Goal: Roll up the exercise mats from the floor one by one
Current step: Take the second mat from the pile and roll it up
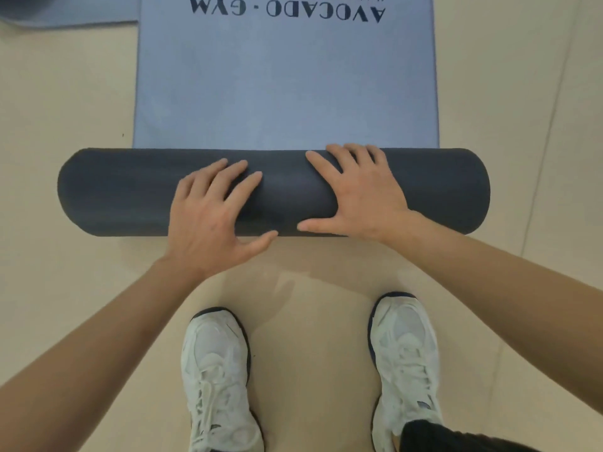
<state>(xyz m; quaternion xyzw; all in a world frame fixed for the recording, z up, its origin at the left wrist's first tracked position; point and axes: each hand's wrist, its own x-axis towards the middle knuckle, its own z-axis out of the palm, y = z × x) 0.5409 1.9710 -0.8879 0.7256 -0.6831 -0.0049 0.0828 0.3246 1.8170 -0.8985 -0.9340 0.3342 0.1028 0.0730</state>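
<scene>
Over at nine o'clock the beige floor lies bare, and up at eleven o'clock a corner of a second mat pokes into view, touching the near one's edge. Moving in, the dark roll stretches across the middle of the view, its left end rounded and resting on the floor. The left hand lies flat on top of the roll, fingers spread and pointing to one o'clock, thumb down the near side at the floor line; it is pressing, not clamped around anything. Dead centre and up toward twelve, the blue mat lies unrolled and flat, running away from the roll, with "AVOCADO · GYM" printed upside down at its far end. The right hand is splayed on the roll too, fingertips reaching its far edge, thumb stretched toward the left hand; the two are near but apart. Down at six o'clock, two white sneakers stand on the floor.
</scene>
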